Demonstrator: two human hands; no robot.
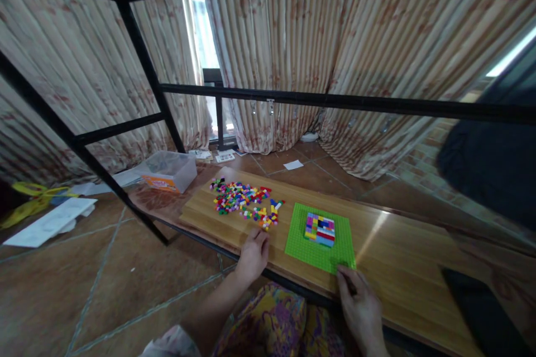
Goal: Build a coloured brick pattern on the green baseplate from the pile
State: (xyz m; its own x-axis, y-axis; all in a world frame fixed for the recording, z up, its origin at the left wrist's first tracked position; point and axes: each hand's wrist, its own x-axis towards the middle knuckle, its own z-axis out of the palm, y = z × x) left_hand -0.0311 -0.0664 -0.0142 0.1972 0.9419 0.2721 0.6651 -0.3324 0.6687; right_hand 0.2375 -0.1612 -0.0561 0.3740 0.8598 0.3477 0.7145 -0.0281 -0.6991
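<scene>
My left hand (253,254) is at the near edge of the wooden board, its fingers closed together right beside the loose toy bricks (243,196). Whatever may be between those fingertips is too small to make out. A green studded baseplate (296,245) lies flat to the right of the bricks. On it sits a low block of multicoloured bricks (320,230), roughly square. My right hand (360,298) has its thumb and fingers closed at the baseplate's near right corner.
The wooden board (385,256) rests on a low surface with a dark edge. A clear plastic bin (170,170) stands at the left end, and a dark flat object (486,307) lies at the right. Black metal bars (268,95) cross in front of the curtains.
</scene>
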